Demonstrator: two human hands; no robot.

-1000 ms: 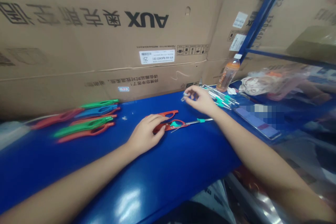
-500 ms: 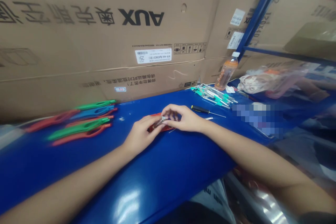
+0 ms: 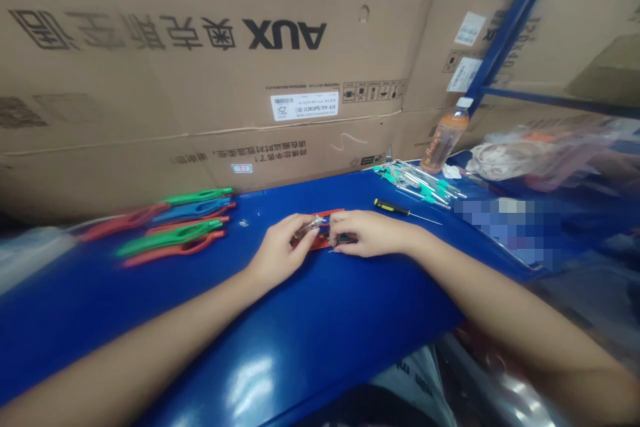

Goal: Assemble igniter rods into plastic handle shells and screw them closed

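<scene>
My left hand point(image 3: 283, 244) is closed, thumb and fingers pinching a small see-through brownish piece point(image 3: 305, 227) with a shiny whitish end. Just right of it, my right hand point(image 3: 373, 233) bends its fingers down over an orange-red plastic part point(image 3: 323, 241) on the blue table. The fingertips of that hand are pressed together at the part; what they grip is hidden. Behind the right hand lies a black and yellow screwdriver point(image 3: 391, 207), its thin shaft pointing right.
Several green, blue and red plastic handles point(image 3: 173, 237) lie at the left. Metal rods with green pieces point(image 3: 423, 183) are heaped at the back right, near an orange drink bottle point(image 3: 446, 137). Large cardboard boxes point(image 3: 200, 100) wall the back of the blue table point(image 3: 320, 320).
My right hand has moved away from the see-through piece and down onto the orange-red part. The left hand still holds the piece. The view has shifted slightly left.
</scene>
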